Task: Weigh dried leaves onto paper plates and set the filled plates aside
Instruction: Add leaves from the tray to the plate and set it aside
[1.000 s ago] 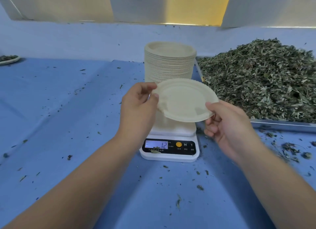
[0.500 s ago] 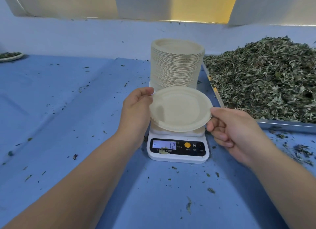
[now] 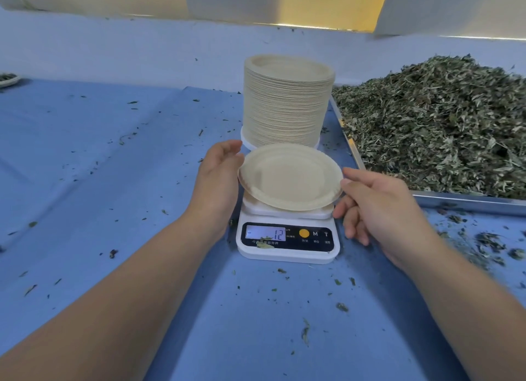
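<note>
Head view, as I read it from my remote station.

Centre: one empty plate [image 3: 290,178], held close over the platform of the scale [image 3: 287,252]. I cannot tell whether its near edge touches the platform.

Left grip [image 3: 219,178]: grasping the plate's left rim, thumb on top, fingers hidden beneath.

Right grip [image 3: 378,207]: pinching the right rim between thumb and forefinger, with the other fingers curled below the plate's edge.

Scale: white, with a dark front panel and a lit display on which I read 12 (with a short dash at its left). A leaf scrap [image 3: 264,245] lies on the panel.

Behind the scale: a tall stack [image 3: 287,104] of matching plates, upright and just beyond the held one.

Right: a heap of dried leaves [image 3: 441,124] piled in a metal tray [image 3: 466,201], its near corner just beside the stack.

Ground: blue worktop [image 3: 113,181], strewn with leaf crumbs, thickest in front of the tray.

Far left edge: a second plate holding leaves [image 3: 7,79], well apart from the scale and only partly in view.
</note>
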